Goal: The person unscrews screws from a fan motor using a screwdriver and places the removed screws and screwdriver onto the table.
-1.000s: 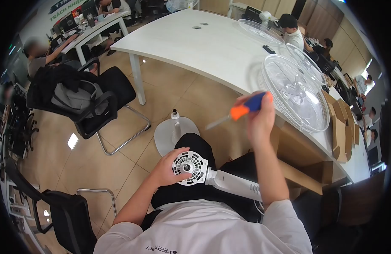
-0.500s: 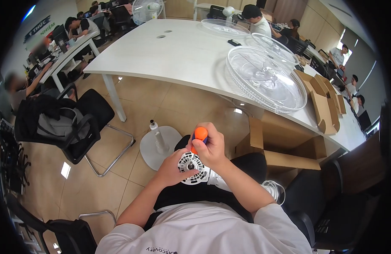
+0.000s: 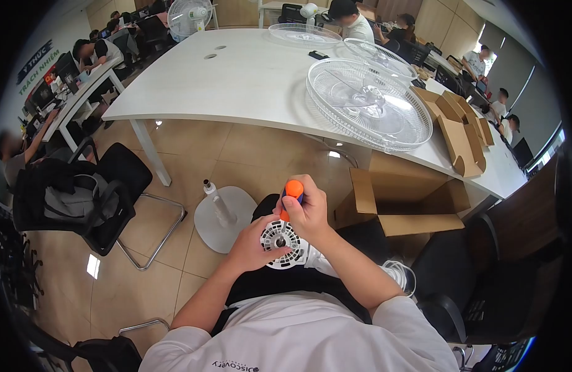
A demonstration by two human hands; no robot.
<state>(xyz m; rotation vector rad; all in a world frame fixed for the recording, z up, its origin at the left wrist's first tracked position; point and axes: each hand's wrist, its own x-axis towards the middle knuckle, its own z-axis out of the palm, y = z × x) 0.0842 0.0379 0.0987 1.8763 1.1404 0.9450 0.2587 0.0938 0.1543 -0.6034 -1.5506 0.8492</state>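
Note:
A white slotted fan motor housing [image 3: 292, 258] rests on my lap, its round vented face turned up and a shaft at its centre. My left hand [image 3: 252, 247] is wrapped round the left side of this housing, thumb across the front. In my right hand [image 3: 311, 211] is a screwdriver [image 3: 293, 189] with an orange and blue handle, held upright. Its shank points down at the upper part of the vented face; the tip is too small to make out. A white cord [image 3: 400, 276] lies coiled to the right of my lap.
A white round fan base with a short pole [image 3: 224, 217] stands on the floor ahead. Clear fan guards [image 3: 369, 102] and opened cardboard [image 3: 456, 133] lie on the white table [image 3: 236, 87]. An open carton [image 3: 416, 223] is at right, a chair with a backpack [image 3: 75, 198] at left. Several people sit beyond.
The whole scene has shifted a little left as my head turned. Both hands keep their hold on the screwdriver and the motor housing, almost unmoved.

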